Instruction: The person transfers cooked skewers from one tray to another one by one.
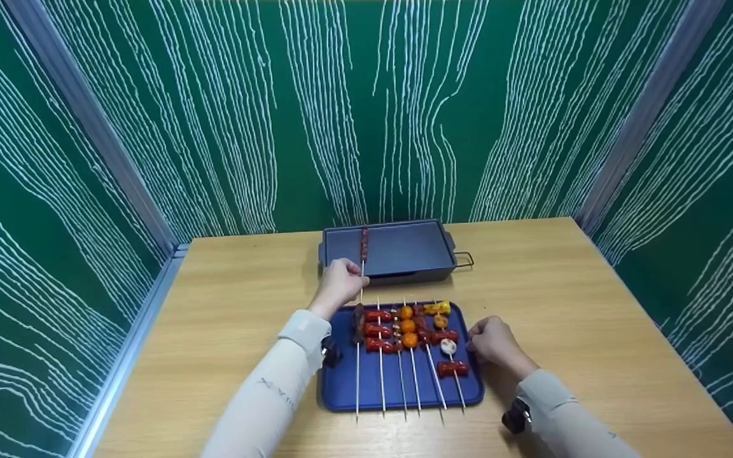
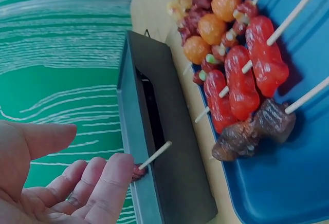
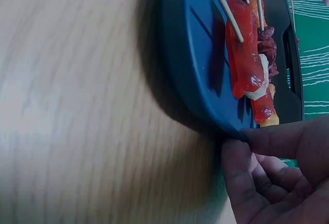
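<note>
A skewer of reddish-brown meat [image 1: 364,245] lies across the left part of a dark grill pan [image 1: 411,248], its bare stick [image 2: 156,155] jutting over the near edge. Beside that stick is my left hand [image 1: 340,280], thumb and fingers spread apart in the left wrist view. My right hand [image 1: 495,340] pinches the right rim of a blue tray [image 3: 180,44] between thumb and forefinger. On the tray lie several skewers: dark meat [image 1: 358,324], red sausages [image 1: 378,331], orange balls [image 1: 408,327] and a mixed one with a white slice [image 1: 448,346].
The pan stands behind the tray near the table's far edge, with a wire handle [image 1: 465,259] at its right. Skewer sticks overhang the tray's near rim. Green panels with white lines [image 1: 404,114] enclose the wooden table [image 1: 226,318] at the back and sides.
</note>
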Tool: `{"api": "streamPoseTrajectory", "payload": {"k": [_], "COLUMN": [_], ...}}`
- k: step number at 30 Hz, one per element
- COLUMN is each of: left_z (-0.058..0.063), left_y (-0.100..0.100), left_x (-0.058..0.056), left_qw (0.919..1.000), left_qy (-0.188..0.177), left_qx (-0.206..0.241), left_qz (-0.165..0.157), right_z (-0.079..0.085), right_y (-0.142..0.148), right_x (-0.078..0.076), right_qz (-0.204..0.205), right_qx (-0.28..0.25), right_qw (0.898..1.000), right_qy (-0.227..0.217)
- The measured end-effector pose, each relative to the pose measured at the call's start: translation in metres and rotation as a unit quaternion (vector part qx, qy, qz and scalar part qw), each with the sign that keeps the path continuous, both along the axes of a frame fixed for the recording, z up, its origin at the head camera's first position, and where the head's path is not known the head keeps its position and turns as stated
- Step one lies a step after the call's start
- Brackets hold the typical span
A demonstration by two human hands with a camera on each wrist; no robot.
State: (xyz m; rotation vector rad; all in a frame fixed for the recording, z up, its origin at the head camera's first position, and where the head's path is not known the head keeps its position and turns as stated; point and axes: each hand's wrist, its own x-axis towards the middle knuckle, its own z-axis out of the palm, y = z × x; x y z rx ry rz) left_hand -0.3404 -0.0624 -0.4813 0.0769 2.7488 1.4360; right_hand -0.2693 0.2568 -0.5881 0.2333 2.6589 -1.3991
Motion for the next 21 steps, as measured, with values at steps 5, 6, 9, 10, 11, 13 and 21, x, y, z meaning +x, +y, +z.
{"api": "streamPoseTrajectory", "payload": {"k": [5, 6, 9, 10, 11, 13, 21], "left_z": [-0.005, -0.006, -0.011, -0.013, -0.015, -0.022, -0.052], "left_y": [0.001, 0.001, 0.001, 0.001, 0.001, 0.0, -0.002], "left_x": [-0.006, -0.007, -0.013, -0.015, -0.017, -0.023, -0.048], "left_qw": [0.9998, 0.9997, 0.9995, 0.9995, 0.9995, 0.9995, 0.9989], "left_qy": [0.0, -0.002, -0.008, -0.013, -0.015, -0.024, -0.045], "left_qx": [-0.017, -0.018, -0.02, -0.019, -0.016, -0.008, -0.001], "left_qz": [0.012, 0.015, 0.021, 0.022, 0.022, 0.021, 0.013], "right_z": [-0.001, -0.002, -0.002, -0.002, -0.002, -0.001, 0.002], "right_y": [0.0, 0.0, 0.0, 0.0, 0.0, -0.001, -0.002], "right_x": [0.001, 0.0, 0.0, 0.001, 0.001, 0.002, 0.001], "right_qz": [-0.001, -0.001, -0.001, 0.0, -0.001, -0.002, -0.005], "right_qx": [-0.003, -0.003, -0.002, -0.002, -0.001, 0.001, 0.01], "right_qw": [1.0, 1.0, 1.0, 1.0, 1.0, 1.0, 1.0], "right_qy": [0.003, 0.004, 0.005, 0.005, 0.004, 0.001, 0.0]}}
